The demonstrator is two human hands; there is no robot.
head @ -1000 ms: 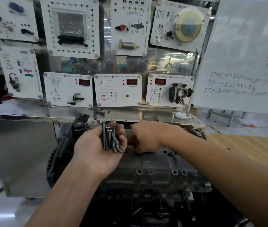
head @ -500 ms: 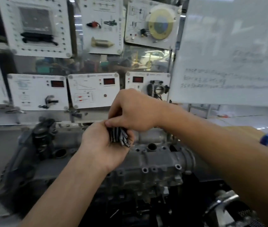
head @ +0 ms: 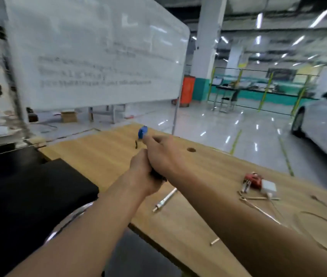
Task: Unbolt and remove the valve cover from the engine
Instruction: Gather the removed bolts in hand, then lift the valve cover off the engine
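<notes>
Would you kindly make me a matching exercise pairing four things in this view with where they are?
Things: 1 whiteboard; 2 metal bar; 3 car; 4 red tool set.
Places: A on the bench, middle of the view; B on the bench, toward the right; C standing behind the bench, upper left; D on the floor, far right.
Pairs: 1-C, 2-A, 3-D, 4-B.

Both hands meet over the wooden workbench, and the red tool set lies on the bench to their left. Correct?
Wrong side: in the head view the red tool set lies to their right. The left hand and right hand do meet over the wooden workbench.
</notes>
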